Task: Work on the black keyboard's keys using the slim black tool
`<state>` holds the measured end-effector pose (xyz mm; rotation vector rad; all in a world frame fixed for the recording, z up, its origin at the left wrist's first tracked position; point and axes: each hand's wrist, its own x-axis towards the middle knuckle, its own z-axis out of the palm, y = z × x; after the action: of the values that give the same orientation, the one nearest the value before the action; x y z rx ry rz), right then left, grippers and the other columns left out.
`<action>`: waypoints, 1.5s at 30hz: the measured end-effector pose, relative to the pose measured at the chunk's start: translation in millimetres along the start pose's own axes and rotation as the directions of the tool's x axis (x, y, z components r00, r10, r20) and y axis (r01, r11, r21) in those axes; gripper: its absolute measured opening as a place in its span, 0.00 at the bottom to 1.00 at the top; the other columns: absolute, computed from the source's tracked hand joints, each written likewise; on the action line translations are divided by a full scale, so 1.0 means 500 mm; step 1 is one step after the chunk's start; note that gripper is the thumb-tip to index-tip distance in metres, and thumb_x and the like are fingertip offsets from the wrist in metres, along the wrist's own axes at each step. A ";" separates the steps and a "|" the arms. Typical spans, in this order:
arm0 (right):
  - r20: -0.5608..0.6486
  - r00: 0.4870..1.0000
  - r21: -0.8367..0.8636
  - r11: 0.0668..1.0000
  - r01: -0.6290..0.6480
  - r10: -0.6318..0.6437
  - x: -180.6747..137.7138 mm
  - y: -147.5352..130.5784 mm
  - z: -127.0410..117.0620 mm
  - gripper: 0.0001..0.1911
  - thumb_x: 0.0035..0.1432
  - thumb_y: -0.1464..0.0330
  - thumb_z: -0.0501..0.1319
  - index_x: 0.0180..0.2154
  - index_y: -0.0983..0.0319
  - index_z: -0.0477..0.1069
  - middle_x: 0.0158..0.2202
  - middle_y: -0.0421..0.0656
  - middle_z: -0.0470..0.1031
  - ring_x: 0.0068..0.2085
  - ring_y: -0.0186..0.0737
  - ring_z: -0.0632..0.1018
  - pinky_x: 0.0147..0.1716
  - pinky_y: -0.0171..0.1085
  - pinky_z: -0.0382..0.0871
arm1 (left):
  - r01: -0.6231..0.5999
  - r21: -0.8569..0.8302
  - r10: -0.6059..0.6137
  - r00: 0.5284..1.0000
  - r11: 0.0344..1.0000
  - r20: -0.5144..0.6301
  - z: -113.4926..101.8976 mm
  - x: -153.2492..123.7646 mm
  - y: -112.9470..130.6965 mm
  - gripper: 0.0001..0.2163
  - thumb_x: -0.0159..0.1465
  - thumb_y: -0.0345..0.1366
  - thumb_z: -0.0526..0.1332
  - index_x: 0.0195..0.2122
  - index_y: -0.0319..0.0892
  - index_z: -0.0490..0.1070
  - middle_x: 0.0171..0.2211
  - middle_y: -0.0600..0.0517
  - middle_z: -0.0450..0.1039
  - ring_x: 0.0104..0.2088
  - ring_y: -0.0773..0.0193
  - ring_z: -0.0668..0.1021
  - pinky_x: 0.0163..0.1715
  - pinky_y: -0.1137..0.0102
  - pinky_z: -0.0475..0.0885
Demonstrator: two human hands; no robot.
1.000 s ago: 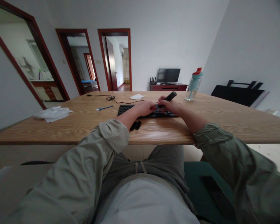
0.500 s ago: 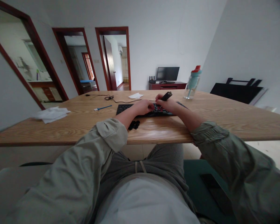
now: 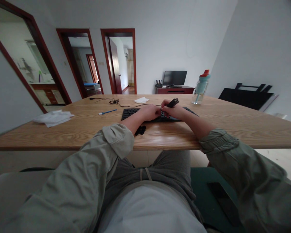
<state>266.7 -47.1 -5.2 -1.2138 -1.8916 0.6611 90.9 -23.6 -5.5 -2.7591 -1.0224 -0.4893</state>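
A black keyboard [image 3: 131, 113] lies on the wooden table [image 3: 87, 129] in front of me. My left hand [image 3: 149, 112] rests on its middle with the fingers curled down onto the keys. My right hand [image 3: 172, 111] is closed round a small black tool [image 3: 172, 103] whose upper end sticks up and to the right, its lower end down among the keys next to my left fingers. A little heap of black keycaps [image 3: 141, 130] sits on the table just below my left wrist.
A clear water bottle [image 3: 200, 87] with a teal and orange lid stands at the back right. A blue pen [image 3: 108, 112], a black cable [image 3: 115, 102], a white tissue [image 3: 141, 100] and crumpled white cloth [image 3: 53, 117] lie left. A phone [image 3: 224, 200] rests on the green seat.
The black tool in my right hand has tipped lower and shifted a little left toward the keys. My left hand stays on the keyboard.
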 end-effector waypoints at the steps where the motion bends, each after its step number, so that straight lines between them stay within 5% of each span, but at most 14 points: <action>1: -0.014 1.000 0.045 0.999 -0.026 0.026 0.005 0.003 0.000 0.07 0.55 0.76 0.57 0.32 0.60 0.60 0.20 0.36 0.64 0.21 0.33 0.67 0.20 0.33 0.59 | 0.006 -0.004 -0.006 1.000 1.000 0.000 0.001 0.000 -0.002 0.12 0.62 0.36 0.56 0.38 0.42 0.79 0.37 0.47 0.79 0.34 0.60 0.77 0.33 0.69 0.66; 8: -0.042 0.994 0.171 0.981 -0.088 0.097 0.019 0.011 0.002 0.07 0.56 0.76 0.57 0.33 0.60 0.59 0.22 0.36 0.63 0.22 0.33 0.68 0.20 0.34 0.65 | 0.011 -0.088 -0.011 1.000 0.996 0.002 0.017 0.008 -0.028 0.11 0.60 0.36 0.57 0.37 0.42 0.79 0.34 0.49 0.78 0.33 0.62 0.75 0.32 0.69 0.64; 17: -0.006 0.998 -0.006 0.998 -0.064 0.064 0.000 -0.013 0.004 0.06 0.55 0.78 0.57 0.32 0.62 0.63 0.20 0.36 0.65 0.21 0.33 0.69 0.20 0.32 0.64 | 0.070 -0.186 -0.073 0.997 0.980 -0.010 0.011 0.002 -0.061 0.13 0.57 0.35 0.60 0.40 0.42 0.80 0.36 0.50 0.79 0.35 0.63 0.77 0.37 0.70 0.68; 29: -0.081 0.996 -0.167 0.986 0.012 -0.025 0.041 0.020 -0.004 0.02 0.52 0.73 0.60 0.29 0.63 0.67 0.23 0.40 0.68 0.26 0.34 0.69 0.25 0.34 0.60 | 0.042 -0.255 -0.035 0.999 0.966 0.032 0.011 0.011 -0.041 0.13 0.59 0.35 0.61 0.43 0.39 0.80 0.36 0.49 0.79 0.33 0.64 0.76 0.37 0.71 0.67; 33: -0.077 0.995 -0.263 0.964 0.040 -0.062 0.050 0.017 -0.008 0.08 0.51 0.66 0.65 0.28 0.64 0.69 0.25 0.41 0.69 0.29 0.35 0.68 0.27 0.35 0.60 | 0.012 -0.339 -0.011 1.000 0.941 0.005 0.024 0.020 -0.054 0.13 0.58 0.35 0.62 0.42 0.38 0.79 0.35 0.50 0.79 0.34 0.64 0.76 0.35 0.70 0.66; 45: 0.001 0.998 -0.218 0.974 0.063 -0.065 0.066 0.025 -0.005 0.08 0.50 0.67 0.64 0.27 0.64 0.68 0.24 0.41 0.71 0.26 0.34 0.70 0.25 0.33 0.61 | 0.013 -0.412 0.005 0.999 0.911 0.043 0.031 0.030 -0.063 0.12 0.55 0.33 0.61 0.39 0.37 0.79 0.30 0.51 0.76 0.29 0.66 0.73 0.32 0.71 0.64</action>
<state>266.9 -11.9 -2.3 -1.2820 -2.0297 0.4229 84.7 13.0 -13.6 -3.1467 -1.0353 -0.7248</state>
